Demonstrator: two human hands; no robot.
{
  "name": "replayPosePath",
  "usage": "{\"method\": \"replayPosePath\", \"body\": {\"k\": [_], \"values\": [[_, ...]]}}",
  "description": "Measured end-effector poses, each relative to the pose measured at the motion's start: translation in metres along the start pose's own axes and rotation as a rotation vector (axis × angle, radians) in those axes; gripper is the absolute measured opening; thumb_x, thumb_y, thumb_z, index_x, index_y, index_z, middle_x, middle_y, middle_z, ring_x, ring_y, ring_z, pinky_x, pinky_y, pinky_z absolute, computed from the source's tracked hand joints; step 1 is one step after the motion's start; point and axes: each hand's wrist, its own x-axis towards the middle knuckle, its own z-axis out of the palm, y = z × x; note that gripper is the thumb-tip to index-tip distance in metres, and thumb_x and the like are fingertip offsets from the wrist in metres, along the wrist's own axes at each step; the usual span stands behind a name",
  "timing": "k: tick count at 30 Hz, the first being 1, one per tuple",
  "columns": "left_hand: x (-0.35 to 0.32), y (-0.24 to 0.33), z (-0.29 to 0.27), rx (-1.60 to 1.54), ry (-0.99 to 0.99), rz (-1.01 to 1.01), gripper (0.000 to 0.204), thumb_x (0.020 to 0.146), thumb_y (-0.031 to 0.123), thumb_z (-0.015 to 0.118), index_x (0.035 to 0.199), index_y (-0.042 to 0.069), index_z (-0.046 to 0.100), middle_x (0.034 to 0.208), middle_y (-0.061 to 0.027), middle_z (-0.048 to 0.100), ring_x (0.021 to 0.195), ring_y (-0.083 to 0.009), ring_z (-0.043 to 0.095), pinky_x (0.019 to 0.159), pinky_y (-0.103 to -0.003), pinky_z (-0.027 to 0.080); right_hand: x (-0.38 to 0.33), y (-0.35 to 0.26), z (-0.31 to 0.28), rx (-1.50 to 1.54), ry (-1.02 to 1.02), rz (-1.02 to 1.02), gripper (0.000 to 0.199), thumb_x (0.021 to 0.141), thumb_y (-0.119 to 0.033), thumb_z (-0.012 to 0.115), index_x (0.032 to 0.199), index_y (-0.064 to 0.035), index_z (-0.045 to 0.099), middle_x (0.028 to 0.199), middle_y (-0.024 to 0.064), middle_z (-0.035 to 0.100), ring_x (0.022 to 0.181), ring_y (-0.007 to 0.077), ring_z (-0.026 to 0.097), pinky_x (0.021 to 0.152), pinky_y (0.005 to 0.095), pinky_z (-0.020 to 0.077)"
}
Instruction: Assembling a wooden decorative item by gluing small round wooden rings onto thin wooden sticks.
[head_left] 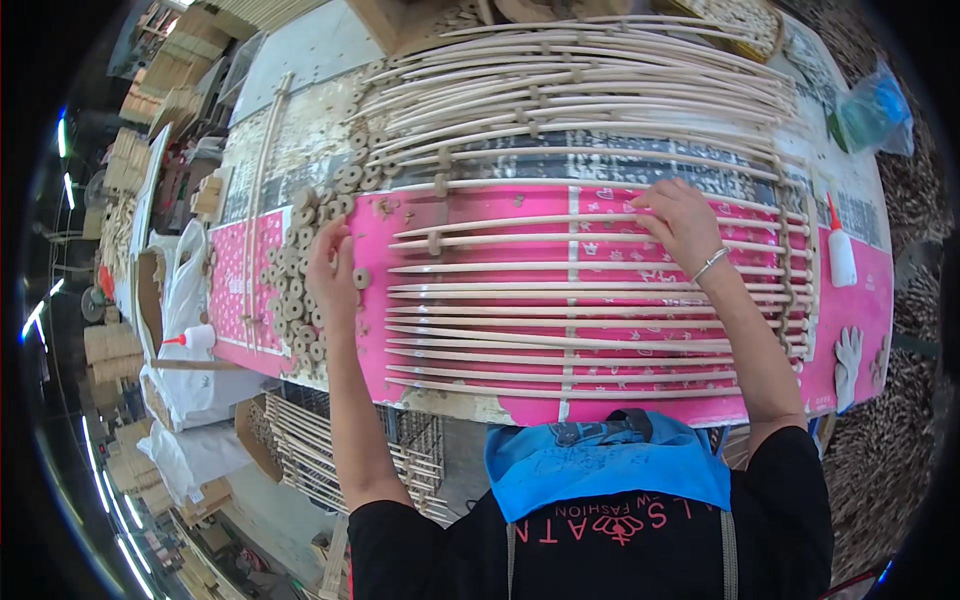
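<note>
At the edge of a heap of round wooden rings with centre holes (297,265), my left hand (333,268) has its fingers curved and thumb apart, with nothing visible in it. My right hand (683,222) is closed at the fingertips on a slim pale wooden rod (540,220); the fingers partly hide the grip. Several similar rods (480,310) lie side by side across the pink printed table cover (480,405). Their right ends meet a crosswise wooden strip (785,250). A small wooden ring piece (435,242) sits on two rods near their left ends.
More rods joined by crosspieces (590,85) are stacked at the far side. A white glue bottle with a red tip (841,255) and a white glove (848,365) lie at the right. Another glue bottle (198,342) is at the left edge, by white sacks (205,390).
</note>
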Motion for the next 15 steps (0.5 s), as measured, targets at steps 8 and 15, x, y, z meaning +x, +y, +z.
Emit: {"method": "replayPosePath", "body": {"k": [8, 15], "values": [[0.004, -0.014, -0.037, 0.381, -0.033, 0.028, 0.033, 0.091, 0.009, 0.072, 0.125, 0.009, 0.071, 0.108, -0.0078, 0.071, 0.096, -0.0248, 0.067, 0.087, -0.038, 0.052, 0.003, -0.001, 0.010, 0.014, -0.087, 0.032, 0.014, 0.085, -0.019, 0.077, 0.098, -0.0124, 0.075, 0.092, 0.0040, 0.065, 0.094, 0.0263, 0.060, 0.085, 0.0427, 0.0469], [0.002, -0.021, -0.028, 0.953, -0.167, 0.287, 0.036, 0.074, 0.017, 0.085, 0.108, 0.015, 0.074, 0.110, -0.0016, 0.064, 0.107, -0.0237, 0.063, 0.091, -0.041, 0.046, 0.000, -0.011, 0.017, 0.223, 0.050, 0.116, 0.015, 0.083, -0.009, 0.077, 0.095, -0.0073, 0.068, 0.091, 0.0068, 0.063, 0.091, 0.0285, 0.063, 0.078, 0.0405, 0.0515]]}}
